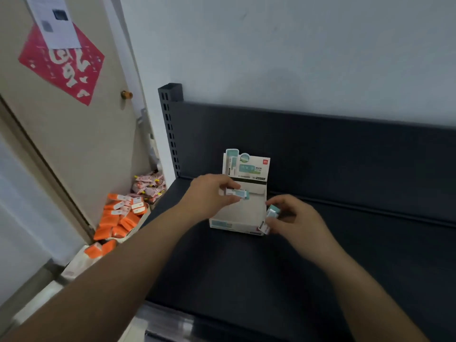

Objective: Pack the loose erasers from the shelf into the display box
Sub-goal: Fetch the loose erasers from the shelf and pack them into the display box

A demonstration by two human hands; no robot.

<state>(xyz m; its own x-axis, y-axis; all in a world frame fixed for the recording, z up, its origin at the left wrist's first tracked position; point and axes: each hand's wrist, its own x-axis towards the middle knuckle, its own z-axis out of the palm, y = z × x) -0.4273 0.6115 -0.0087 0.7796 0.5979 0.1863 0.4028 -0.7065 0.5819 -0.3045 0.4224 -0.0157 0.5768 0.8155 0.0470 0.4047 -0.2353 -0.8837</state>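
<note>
A white and teal display box [235, 224] with an upright header card stands on the dark shelf [246, 267]. My left hand [209, 193] pinches a teal and white eraser [238, 193] over the box's open tray. Beside the box's right front corner, my right hand [293, 218] holds two or three erasers [270, 214], with one sticking out by the corner. The inside of the tray looks bare where it shows.
The shelf has a dark back panel [320, 144] and a slotted upright post [170, 119] at its left end. On the floor to the left lie orange packets [118, 220] and pink packets [148, 186]. A door [61, 119] with a red poster stands further left.
</note>
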